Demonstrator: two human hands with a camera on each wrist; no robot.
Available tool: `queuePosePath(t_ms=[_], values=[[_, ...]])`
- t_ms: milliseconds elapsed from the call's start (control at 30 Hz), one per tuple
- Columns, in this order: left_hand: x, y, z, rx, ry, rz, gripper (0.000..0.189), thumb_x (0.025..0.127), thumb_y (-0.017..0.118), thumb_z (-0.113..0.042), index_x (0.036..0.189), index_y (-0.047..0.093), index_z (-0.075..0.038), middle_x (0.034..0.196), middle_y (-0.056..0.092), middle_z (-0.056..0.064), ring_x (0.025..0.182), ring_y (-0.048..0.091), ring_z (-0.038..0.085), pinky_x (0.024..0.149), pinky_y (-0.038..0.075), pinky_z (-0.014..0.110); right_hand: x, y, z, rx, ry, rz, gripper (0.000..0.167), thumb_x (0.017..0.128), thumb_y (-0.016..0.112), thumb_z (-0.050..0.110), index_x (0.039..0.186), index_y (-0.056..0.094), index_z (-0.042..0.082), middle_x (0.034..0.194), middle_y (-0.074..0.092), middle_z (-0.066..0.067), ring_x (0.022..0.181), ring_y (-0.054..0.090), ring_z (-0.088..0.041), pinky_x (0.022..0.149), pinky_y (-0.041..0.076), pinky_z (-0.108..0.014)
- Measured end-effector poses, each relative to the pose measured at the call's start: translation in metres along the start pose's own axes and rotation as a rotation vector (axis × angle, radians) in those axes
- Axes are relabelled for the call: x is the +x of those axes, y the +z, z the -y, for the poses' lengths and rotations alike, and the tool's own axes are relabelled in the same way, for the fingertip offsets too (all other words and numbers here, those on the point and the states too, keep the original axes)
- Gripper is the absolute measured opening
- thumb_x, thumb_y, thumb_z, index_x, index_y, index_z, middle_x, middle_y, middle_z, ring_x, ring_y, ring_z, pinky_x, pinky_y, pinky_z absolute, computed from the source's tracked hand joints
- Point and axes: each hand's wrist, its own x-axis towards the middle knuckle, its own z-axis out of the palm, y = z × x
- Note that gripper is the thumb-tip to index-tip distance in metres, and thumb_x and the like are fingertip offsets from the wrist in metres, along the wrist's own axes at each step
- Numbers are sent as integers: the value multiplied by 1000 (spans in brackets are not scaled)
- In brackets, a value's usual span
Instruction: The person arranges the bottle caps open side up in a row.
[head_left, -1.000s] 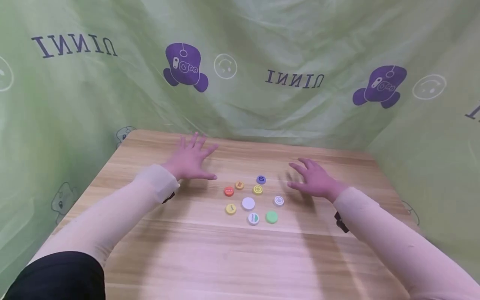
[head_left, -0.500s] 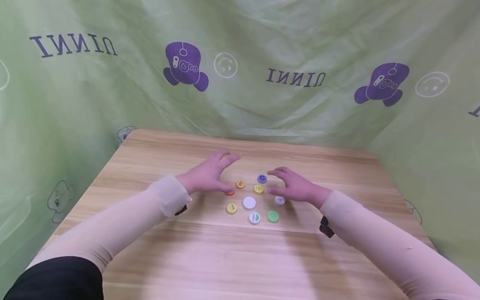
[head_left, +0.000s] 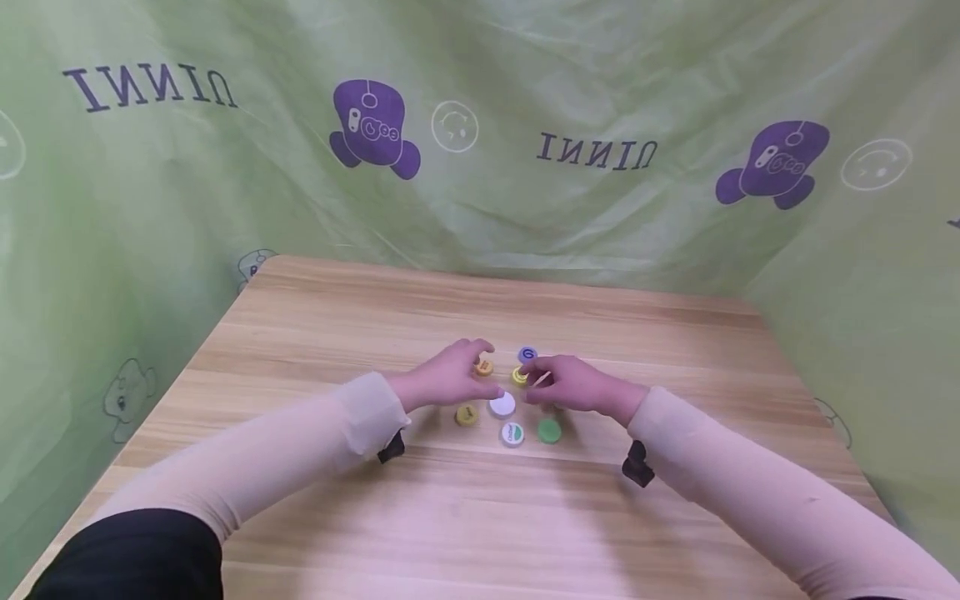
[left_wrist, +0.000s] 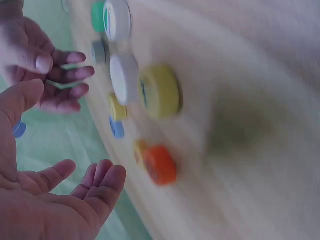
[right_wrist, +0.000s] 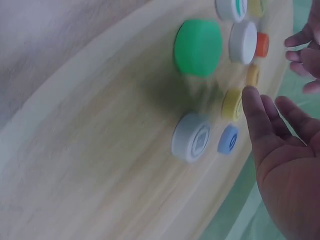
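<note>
Several bottle caps lie in a loose cluster on a wooden table. My left hand (head_left: 446,375) hovers over the cluster's left side, fingers loosely bent and holding nothing. Near its fingers are an orange cap (head_left: 485,367) and a plain white cap (head_left: 502,406). It hides the red cap (left_wrist: 160,165) from the head view. Facing it, my right hand (head_left: 573,383) hovers with relaxed fingers beside a yellow cap (head_left: 519,377) and a blue cap (head_left: 527,355). A pale grey cap (right_wrist: 191,137) shows below it in the right wrist view. Both palms face inward.
Closer to me lie a second yellow cap (head_left: 467,415), a white cap with green print (head_left: 512,433) and a green cap (head_left: 549,430). The wooden table (head_left: 450,517) ends at a printed green curtain (head_left: 480,217) behind and on both sides.
Both hands have come inward from the sides and toward each other, now over the caps. Their spread fingers have drawn closer together. The caps stay where they were.
</note>
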Motion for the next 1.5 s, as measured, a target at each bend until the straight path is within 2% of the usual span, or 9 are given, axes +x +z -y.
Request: queuePosePath(t_ms=[167,333,500,733,900,1000,1233,1333,1500], values=[[-1,12,-7,20,23,57,74,87,83,-29,144,50,4,124,62,21,113,61,32,96,54,45,2,7,4,9,-20,19,42,93,75,17,127,65,-5,108,71,-6,101,67,-20,91,56,-35],[2,18,-4,28,24,76,71,85,84,-24,142,51,3,109,63,12,99,60,23,87,55,39,2,12,7,5,30,19,40,91,76,17,123,66,-4,103,70,-4,91,64,-15,84,55,-31],[4,19,-5,-1,9,106,71,84,85,-18,141,50,6,100,65,10,88,60,19,80,55,34,4,18,7,19,74,22,38,89,77,14,121,67,-4,99,68,-3,88,62,-15,82,55,-30],[8,23,-8,3,24,131,66,82,84,-12,136,53,10,99,68,11,86,63,20,78,55,32,7,25,5,59,89,-5,34,88,78,11,117,68,-4,95,69,-3,82,63,-13,76,57,-28],[14,28,-6,29,9,121,62,84,82,-14,134,56,10,116,69,21,100,66,28,88,56,37,12,32,3,73,107,-24,31,85,78,6,113,69,-3,90,68,-2,78,62,-13,72,56,-27],[17,31,-4,42,8,117,56,84,81,-14,129,59,12,120,68,23,102,66,30,88,56,37,14,35,3,43,125,-45,27,83,80,5,107,69,0,86,66,-1,77,59,-14,71,53,-26],[20,32,-8,78,-5,115,25,77,79,1,99,68,2,84,66,6,78,59,19,68,51,27,17,36,4,-18,149,-85,19,82,81,5,96,68,6,80,60,-1,74,55,-15,67,48,-26],[21,31,-10,95,-8,111,20,75,77,6,91,68,-1,78,64,3,74,58,18,65,50,27,20,37,3,-45,132,-89,18,81,80,3,94,68,7,79,59,0,73,54,-15,67,47,-26],[22,33,-8,62,-28,100,17,77,78,4,90,69,0,78,64,4,73,58,18,65,50,26,22,41,-1,-85,97,-94,18,82,81,4,94,67,8,76,57,1,70,52,-14,66,45,-25]])
